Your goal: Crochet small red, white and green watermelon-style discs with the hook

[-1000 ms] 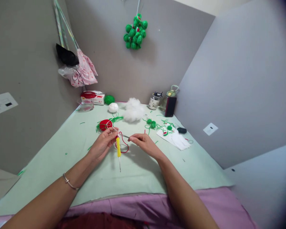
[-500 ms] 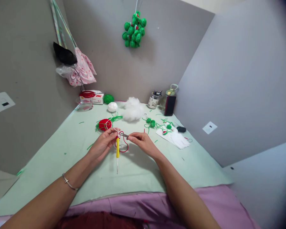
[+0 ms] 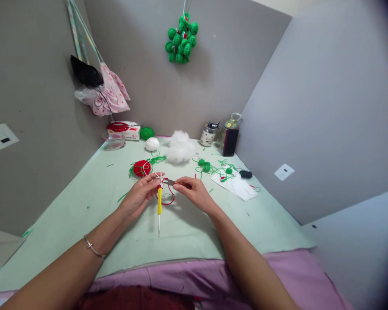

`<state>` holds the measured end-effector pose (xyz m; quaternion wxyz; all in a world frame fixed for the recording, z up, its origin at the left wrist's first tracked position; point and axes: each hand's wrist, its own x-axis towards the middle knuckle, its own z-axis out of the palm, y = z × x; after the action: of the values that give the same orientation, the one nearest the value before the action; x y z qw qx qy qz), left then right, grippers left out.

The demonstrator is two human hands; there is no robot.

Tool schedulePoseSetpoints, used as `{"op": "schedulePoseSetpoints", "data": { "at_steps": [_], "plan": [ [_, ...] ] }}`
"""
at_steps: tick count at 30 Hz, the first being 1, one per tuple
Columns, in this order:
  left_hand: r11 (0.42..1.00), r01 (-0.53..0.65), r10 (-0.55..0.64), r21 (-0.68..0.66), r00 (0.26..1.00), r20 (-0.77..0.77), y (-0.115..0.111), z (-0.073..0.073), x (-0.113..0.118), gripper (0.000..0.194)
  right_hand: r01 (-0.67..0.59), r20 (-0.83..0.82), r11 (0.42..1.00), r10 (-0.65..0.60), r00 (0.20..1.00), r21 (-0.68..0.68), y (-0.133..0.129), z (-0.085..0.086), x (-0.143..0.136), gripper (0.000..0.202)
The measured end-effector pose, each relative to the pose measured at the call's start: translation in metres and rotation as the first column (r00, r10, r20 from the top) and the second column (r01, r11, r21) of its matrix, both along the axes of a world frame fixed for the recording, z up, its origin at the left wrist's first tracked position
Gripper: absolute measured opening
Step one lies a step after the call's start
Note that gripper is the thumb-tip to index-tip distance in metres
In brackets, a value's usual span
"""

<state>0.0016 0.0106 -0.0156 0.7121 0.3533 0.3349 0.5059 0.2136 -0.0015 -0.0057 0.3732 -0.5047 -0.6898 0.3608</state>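
Observation:
My left hand [image 3: 141, 189] pinches a small white and red crochet piece [image 3: 162, 182]. A crochet hook with a yellow handle [image 3: 159, 201] hangs down from that piece, its metal shaft pointing toward me. My right hand [image 3: 191, 189] is closed on a small metal tool [image 3: 170, 182], perhaps snips, whose tip reaches the yarn at my left fingertips. A loop of red yarn [image 3: 173, 198] droops below the tool. Just beyond my left hand lies a red yarn ball [image 3: 142, 168] with white and green strands about it.
White stuffing [image 3: 180, 148], a white yarn ball [image 3: 152, 144] and a green one [image 3: 147, 133] lie toward the back. At right are small green crochet balls [image 3: 207, 166], white tissue [image 3: 237, 187] and a phone [image 3: 230, 142]. Green crochet pieces [image 3: 182, 41] hang above.
The metal tool in my right hand has turned, showing a broader face and an orange-brown part by my fingers. The left hand and the hanging hook have hardly moved.

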Motion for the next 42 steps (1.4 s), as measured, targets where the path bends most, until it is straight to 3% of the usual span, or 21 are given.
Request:
{"op": "schedulePoseSetpoints", "data": {
  "at_steps": [10,23,42],
  "plan": [
    [1.000,-0.020,0.020,-0.008,1.000,-0.001,-0.0028,0.0006,0.0000,0.036,0.011,-0.017,1.000,-0.011,1.000,-0.012,-0.0011,0.0001,-0.0011,0.041],
    [0.998,0.070,-0.070,0.003,0.997,-0.019,-0.0031,-0.0034,-0.0031,0.060,-0.064,-0.023,0.998,0.064,0.998,-0.014,-0.0020,0.0008,0.0020,0.036],
    [0.989,0.145,-0.146,-0.027,0.989,-0.017,0.0006,-0.0042,-0.0040,0.046,-0.108,-0.065,0.994,0.107,0.992,-0.011,-0.0028,0.0025,0.0030,0.033]
  ]
}}
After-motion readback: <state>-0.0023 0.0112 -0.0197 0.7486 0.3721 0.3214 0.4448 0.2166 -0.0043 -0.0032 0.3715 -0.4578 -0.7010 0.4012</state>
